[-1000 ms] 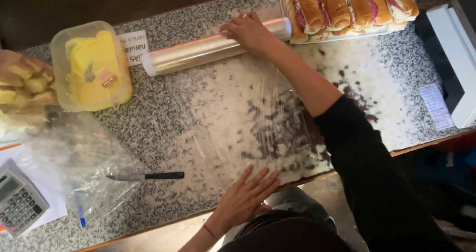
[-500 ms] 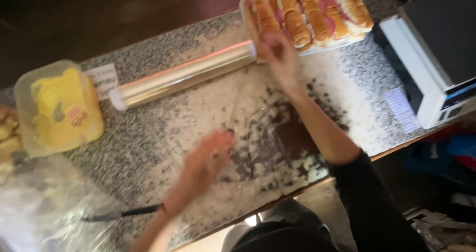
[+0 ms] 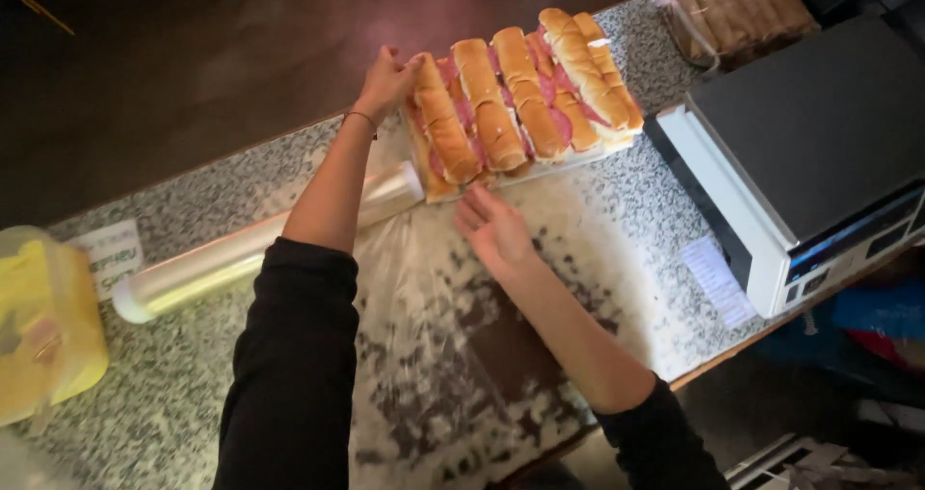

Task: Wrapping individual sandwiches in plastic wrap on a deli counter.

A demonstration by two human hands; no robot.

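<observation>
A speckled grey stone counter [image 3: 193, 394] runs along a dark floor, with clear plastic film [image 3: 453, 345] spread flat over its middle. A white scale with a black platform [image 3: 819, 153] stands at the right. The tray of filled long rolls [image 3: 520, 105] sits at the far edge; the left hand [image 3: 385, 83] grips its left end, fingers curled. The right hand [image 3: 493, 228] rests open just below it. The film roll [image 3: 260, 249] lies left, beside a lidded tub of yellow food [image 3: 43, 326].

A single head-worn camera looks steeply down, from close above, onto the speckled stone desk [image 3: 626, 220], tilted so the desk's edge runs diagonally across frame.
</observation>
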